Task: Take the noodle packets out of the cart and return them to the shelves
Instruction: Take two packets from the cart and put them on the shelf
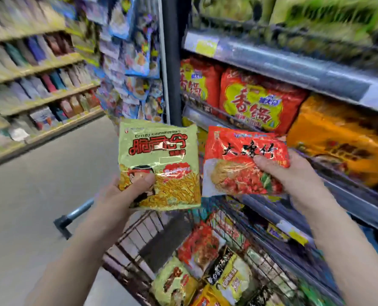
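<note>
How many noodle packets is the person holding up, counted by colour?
Green packet, in the left hand: 1
Red packet, in the right hand: 1
Total held: 2
More packets lie in the cart, too blurred to count.

My left hand [128, 191] was raised in front of me, forearm bare and angled up from the lower left, thumb pressed flat across the front of what it gripped, fingers hidden behind. My right hand [294, 173] was lifted beside it, just apart, thumb on top, fingers curled underneath, forearm stretching from the lower right.
</note>
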The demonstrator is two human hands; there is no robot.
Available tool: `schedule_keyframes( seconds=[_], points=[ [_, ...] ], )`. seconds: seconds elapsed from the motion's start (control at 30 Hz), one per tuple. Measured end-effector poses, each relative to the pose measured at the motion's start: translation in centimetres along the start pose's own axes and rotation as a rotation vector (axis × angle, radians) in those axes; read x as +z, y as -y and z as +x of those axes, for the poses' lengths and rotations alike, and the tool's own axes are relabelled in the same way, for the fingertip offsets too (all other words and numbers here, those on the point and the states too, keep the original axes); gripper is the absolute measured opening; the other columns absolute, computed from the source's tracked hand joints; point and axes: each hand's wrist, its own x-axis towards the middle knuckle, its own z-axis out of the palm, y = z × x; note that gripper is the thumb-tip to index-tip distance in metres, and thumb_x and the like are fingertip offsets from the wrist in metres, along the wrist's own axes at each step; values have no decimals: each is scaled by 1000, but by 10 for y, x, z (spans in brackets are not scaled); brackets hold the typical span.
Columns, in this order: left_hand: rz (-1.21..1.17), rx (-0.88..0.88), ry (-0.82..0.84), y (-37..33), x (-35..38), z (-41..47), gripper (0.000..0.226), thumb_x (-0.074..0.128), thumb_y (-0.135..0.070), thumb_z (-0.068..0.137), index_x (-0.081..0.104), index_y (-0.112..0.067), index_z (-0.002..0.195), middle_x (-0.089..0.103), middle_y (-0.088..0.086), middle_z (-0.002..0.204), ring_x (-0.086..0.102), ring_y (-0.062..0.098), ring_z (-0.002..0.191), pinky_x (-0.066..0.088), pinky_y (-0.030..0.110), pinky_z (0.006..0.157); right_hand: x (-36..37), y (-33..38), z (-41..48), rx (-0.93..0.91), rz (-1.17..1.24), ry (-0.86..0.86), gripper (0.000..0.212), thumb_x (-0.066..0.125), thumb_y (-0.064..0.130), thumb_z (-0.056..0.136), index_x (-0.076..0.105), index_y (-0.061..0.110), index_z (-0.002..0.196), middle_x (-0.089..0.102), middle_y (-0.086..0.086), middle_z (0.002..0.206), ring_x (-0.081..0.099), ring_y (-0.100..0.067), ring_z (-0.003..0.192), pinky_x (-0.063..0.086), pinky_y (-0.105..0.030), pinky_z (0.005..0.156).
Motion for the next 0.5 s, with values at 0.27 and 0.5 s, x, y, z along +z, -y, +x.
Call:
schedule_keyframes(
  seconds=[0.27,0.5],
  points=[
    [12,197,242,-61,14,-11,87,96,-62,43,73,-18,115,79,4,110,76,21,99,61,30,78,-22,76,-117,-133,34,-293,52,86,46,61,71,26,108,81,3,103,78,-19,94,65,-35,80],
    [-24,126,432,-72,43,-35,114,96,-69,33,62,-27,134,72,-4,129,62,25,127,37,56,116,-35,104,-221,-152,-33,-518,56,82,47,64,68,27,115,81,5,102,79,-18,92,58,-42,87]
  ],
)
